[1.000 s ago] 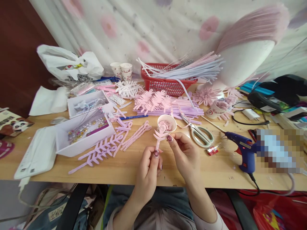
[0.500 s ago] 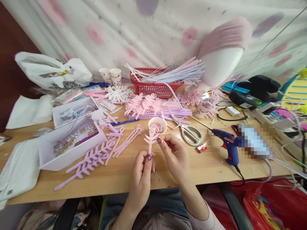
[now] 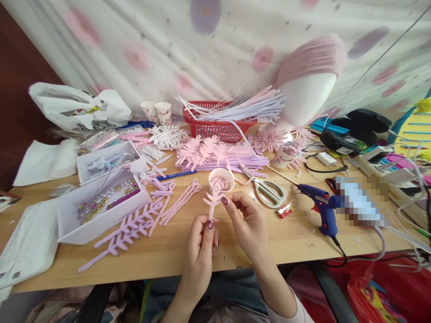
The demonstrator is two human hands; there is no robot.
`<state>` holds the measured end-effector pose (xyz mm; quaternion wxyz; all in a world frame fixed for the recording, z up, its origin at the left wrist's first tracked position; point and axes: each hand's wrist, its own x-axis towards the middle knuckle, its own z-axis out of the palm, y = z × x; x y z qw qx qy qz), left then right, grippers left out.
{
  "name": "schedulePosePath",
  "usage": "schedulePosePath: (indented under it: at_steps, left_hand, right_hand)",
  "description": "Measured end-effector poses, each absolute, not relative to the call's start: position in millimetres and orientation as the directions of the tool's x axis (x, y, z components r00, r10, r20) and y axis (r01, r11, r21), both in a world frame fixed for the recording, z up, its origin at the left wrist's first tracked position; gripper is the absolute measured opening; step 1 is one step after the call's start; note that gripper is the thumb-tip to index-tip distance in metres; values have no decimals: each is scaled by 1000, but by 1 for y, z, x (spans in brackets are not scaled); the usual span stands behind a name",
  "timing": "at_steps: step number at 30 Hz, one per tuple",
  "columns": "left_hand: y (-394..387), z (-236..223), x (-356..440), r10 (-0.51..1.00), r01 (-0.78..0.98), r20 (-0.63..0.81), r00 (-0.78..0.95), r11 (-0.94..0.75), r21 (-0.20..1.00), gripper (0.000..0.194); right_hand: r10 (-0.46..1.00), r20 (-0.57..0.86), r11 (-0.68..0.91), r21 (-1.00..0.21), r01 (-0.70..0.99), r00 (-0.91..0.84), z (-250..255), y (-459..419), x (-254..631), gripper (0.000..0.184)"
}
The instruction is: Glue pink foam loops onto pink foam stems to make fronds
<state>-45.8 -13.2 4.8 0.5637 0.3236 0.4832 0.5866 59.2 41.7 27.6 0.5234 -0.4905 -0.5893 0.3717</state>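
Observation:
My left hand (image 3: 201, 251) is closed around the lower stem of a pink pipe-cleaner sprig (image 3: 213, 200), held upright with a loop at its top and short leaves sticking out sideways. At the sprig's right side, my right hand (image 3: 247, 224) is closed in a pinch, thumb and forefinger at the tip of a leaf. Just behind the sprig stands a paper cup (image 3: 222, 176) with short pink pipe-cleaner pieces in it. Left of my hands lie twisted pink stems (image 3: 180, 204) and finished-looking purple sprigs (image 3: 129, 229).
Scissors (image 3: 269, 194) and a blue glue gun (image 3: 319, 202) lie to the right, its cord running off the table edge. White boxes of beads (image 3: 101, 220) stand at left. Behind are piled pink sprigs (image 3: 202, 150), a red basket (image 3: 218, 131) of pipe cleaners and a white head form (image 3: 310, 89).
The camera view has shifted slightly, so the table sits a little lower in the picture. Both hands keep their hold on the sprig, with hardly any movement.

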Motion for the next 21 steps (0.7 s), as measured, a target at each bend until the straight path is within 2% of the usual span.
schedulePosePath:
  at_steps: [21]
  left_hand:
    - [-14,2,-47,975,-332,-174,-136,121,936,32]
  right_hand:
    - [934,353,320,-899,298,63,19,41,58,13]
